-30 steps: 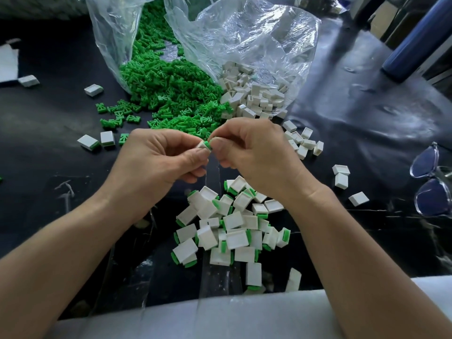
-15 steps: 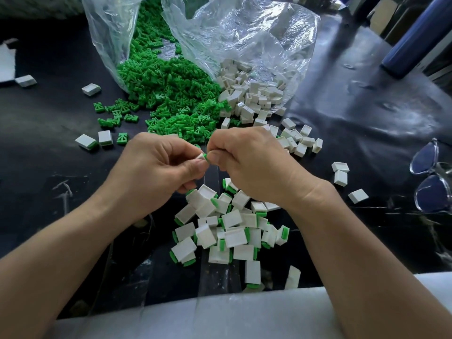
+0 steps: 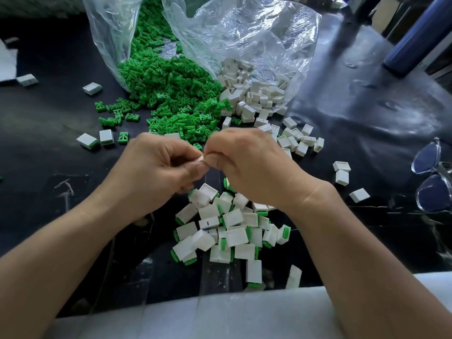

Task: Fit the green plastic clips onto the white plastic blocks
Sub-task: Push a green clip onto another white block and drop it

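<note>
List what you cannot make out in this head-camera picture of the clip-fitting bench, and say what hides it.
- Head view: the white block pinched between the left hand and the right hand shows one corner only. The fingers hide whether it is fitted yet.
- Head view: the glasses are cut off by the right edge.
- Head view: the blue cylinder runs off the top edge.

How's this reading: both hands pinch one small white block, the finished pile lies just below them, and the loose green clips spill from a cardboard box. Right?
Not quite. The head view shows the loose green clips spilling from a clear plastic bag, not a cardboard box. Otherwise yes: left hand and right hand pinch one white block, finished pile just below.
</note>
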Motion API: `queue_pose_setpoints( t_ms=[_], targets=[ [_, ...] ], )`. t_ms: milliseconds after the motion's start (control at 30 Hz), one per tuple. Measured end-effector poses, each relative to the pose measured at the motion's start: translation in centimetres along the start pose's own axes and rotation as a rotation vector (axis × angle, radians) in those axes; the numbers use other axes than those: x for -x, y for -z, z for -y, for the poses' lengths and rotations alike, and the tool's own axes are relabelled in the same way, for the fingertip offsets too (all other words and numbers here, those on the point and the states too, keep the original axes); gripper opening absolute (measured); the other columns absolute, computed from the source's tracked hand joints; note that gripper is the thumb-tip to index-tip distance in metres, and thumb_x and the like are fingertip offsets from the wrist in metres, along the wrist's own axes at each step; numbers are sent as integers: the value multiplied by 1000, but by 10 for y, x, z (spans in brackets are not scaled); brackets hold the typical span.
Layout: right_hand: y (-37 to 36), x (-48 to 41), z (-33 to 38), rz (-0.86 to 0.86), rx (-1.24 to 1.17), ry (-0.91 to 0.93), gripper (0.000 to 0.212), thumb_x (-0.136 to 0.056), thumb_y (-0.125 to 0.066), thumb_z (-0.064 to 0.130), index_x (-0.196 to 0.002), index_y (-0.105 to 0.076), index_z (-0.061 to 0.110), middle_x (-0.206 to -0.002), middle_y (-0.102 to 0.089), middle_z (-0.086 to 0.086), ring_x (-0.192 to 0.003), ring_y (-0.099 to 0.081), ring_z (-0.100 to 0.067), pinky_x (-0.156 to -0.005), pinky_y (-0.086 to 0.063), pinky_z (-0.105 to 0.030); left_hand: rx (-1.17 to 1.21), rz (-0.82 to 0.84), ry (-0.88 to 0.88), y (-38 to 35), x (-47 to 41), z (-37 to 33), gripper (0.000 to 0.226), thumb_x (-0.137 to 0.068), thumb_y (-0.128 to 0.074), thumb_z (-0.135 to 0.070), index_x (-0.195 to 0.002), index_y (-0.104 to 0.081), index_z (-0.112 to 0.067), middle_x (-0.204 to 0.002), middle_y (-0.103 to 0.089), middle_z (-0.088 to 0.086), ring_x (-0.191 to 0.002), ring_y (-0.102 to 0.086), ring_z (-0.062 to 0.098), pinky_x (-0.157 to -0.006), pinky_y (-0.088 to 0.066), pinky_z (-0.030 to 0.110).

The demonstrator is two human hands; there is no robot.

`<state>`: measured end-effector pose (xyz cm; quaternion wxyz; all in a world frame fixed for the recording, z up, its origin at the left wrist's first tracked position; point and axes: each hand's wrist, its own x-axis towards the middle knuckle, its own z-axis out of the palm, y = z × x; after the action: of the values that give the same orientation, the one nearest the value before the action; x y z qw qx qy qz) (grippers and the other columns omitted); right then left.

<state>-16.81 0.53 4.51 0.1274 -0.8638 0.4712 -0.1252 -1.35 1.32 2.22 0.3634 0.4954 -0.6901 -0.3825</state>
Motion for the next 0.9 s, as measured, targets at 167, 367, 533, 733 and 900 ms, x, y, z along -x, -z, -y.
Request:
queue_pose_setpoints(
  t_ms=[167,367,533,733,900],
  targets=[
    [4,-1,-8,-125,-745,-281,39,-96,-43,30,-74,-62,4,-64,-59,-3,-59,-55,-13,-54,-45,-24,372,-52,93,1,-5,-6,9,-63,-66,-23,-70,-70,-18,-63,-70,2,-53,-63,7,-47,-50,18],
    [0,-5,-4,170,-1279,-417,57,-90,-27,53,-80,-60,8,-73,-64,-5,-62,-59,-14,-57,-43,-22,486,-129,79,1,-6,-6,19,-55,-69,-23,-73,-70,-17,-77,-71,-5,-69,-65,3,-66,-52,15],
    [-2,-5,3,291,-1406,-391,59,-92,-22,53,-75,-56,8,-67,-60,-4,-55,-55,-10,-50,-39,-19,492,-94,75,1,-6,-6,23,-59,-68,-20,-80,-69,-12,-96,-71,1,-85,-66,8,-79,-54,20],
    [-3,-4,9,239,-1448,-419,49,-96,-28,43,-71,-49,7,-60,-50,-4,-51,-45,-12,-48,-35,-20,552,23,-5,0,-2,-9,27,-64,-67,-20,-89,-74,-13,-62,-65,5,-50,-58,12,-52,-51,21],
    [-1,-3,12,249,-1516,-434,42,-96,-31,39,-70,-48,9,-62,-44,-3,-53,-39,-11,-48,-32,-20,547,14,-36,1,-4,-7,19,-60,-69,-26,-76,-77,-20,-62,-67,3,-52,-60,10,-53,-51,19]
  ],
)
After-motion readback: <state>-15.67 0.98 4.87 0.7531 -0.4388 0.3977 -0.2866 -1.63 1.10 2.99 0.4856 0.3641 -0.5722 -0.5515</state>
